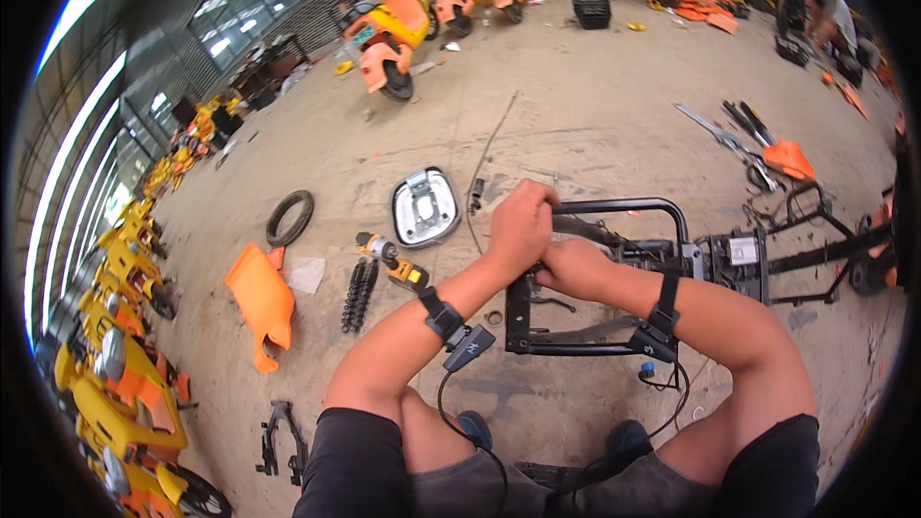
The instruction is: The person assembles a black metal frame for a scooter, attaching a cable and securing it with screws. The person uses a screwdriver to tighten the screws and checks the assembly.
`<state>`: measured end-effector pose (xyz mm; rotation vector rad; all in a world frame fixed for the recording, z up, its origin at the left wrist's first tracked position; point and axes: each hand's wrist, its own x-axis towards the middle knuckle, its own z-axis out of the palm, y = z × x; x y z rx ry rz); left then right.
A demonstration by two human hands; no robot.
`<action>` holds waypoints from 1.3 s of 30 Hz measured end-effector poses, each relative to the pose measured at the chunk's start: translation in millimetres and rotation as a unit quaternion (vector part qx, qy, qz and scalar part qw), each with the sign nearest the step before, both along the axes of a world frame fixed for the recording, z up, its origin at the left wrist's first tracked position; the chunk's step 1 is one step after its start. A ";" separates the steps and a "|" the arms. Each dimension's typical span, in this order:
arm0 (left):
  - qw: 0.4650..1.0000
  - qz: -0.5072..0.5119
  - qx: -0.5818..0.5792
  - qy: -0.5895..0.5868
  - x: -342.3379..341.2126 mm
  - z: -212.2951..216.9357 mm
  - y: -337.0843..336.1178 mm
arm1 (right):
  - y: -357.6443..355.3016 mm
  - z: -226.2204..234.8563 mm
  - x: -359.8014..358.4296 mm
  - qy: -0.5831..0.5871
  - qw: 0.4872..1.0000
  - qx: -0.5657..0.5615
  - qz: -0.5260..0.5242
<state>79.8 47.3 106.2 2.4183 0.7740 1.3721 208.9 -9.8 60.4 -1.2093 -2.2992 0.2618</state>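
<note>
A black tubular scooter frame (672, 205) lies on the concrete floor in front of me. My left hand (523, 225) is closed at the frame's near-left corner, knuckles up. Right beside it, touching, is my right hand (574, 270), its fingers curled inward at the same corner. Whatever the two hands grip is hidden beneath them. A black lever (554, 304) shows just below, inside the frame's opening. Left of my forearm lie a yellow-and-black cordless drill (393, 261) and a pair of black coil-spring shock absorbers (360, 295).
A silver-and-black tray-like part (425, 208), a small tyre (290, 218), an orange body panel (261, 297) and a black forked bracket (281, 441) lie leftward. Hand tools (743, 134) lie far right. Yellow-orange scooters (389, 19) stand along the back and left. Another person (837, 24) crouches far right.
</note>
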 end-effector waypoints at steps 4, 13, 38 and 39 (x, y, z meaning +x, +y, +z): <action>1.000 -0.001 -0.023 0.013 -3.3 0.9 -1.0 | 0.9 -6.3 -0.6 0.076 0.993 -0.089 -0.015; 1.000 -0.008 -0.012 0.018 -1.0 2.3 -1.0 | -3.9 -8.4 -4.2 0.223 0.937 -0.239 -0.119; 1.000 -0.019 -0.022 0.011 -5.7 -1.8 1.0 | 4.0 11.9 -13.0 0.253 0.911 -0.321 -0.053; 0.999 -0.019 -0.025 0.014 -5.0 -1.2 0.4 | 5.6 7.3 -15.5 0.256 0.914 -0.310 -0.059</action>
